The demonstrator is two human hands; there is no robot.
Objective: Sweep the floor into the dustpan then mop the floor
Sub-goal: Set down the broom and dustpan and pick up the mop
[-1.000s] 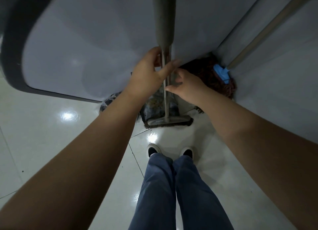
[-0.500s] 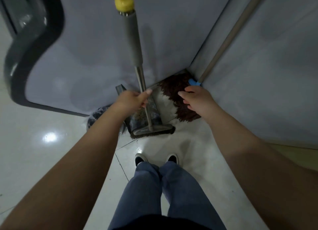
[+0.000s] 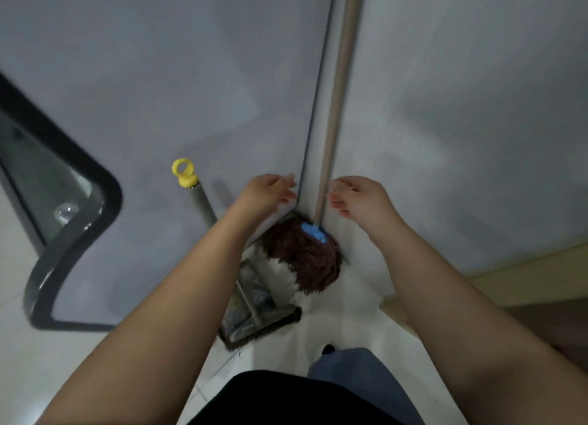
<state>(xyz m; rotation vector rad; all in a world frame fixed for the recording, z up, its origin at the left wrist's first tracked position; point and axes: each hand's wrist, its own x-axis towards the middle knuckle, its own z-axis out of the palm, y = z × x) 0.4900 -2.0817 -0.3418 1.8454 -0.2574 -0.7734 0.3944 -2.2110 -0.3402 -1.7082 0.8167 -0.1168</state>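
The floor, pale glossy tile, is seen from above in a corner where two grey wall panels meet. At far left, a dark-framed glass panel is leaned or set against the wall. Next, the broom is propped there, its yellow hanging loop uppermost and its grey shaft running down behind the left forearm to the bristle head beside the dustpan (dark, and seemingly holding debris, though blur prevents certainty).

The left hand is held just left of the corner seam, fingers loosely curled and gripping nothing. Between the hands, the mop handle is stood upright in the corner, with the brown mop head and its blue collar resting on the tile below. The right hand is poised just beside the handle, fingers partly curled toward it; actual contact cannot be confirmed.

The sweeping stage is judged finished, with the mop about to be taken up. Several risks are noted. The broom, merely leaned on a smooth panel, could be knocked by the left arm and slide down. The dustpan could be clipped by the mop head as it is drawn out, spilling its contents onto swept tile. The handle, if pinched low, could tip away from the corner.
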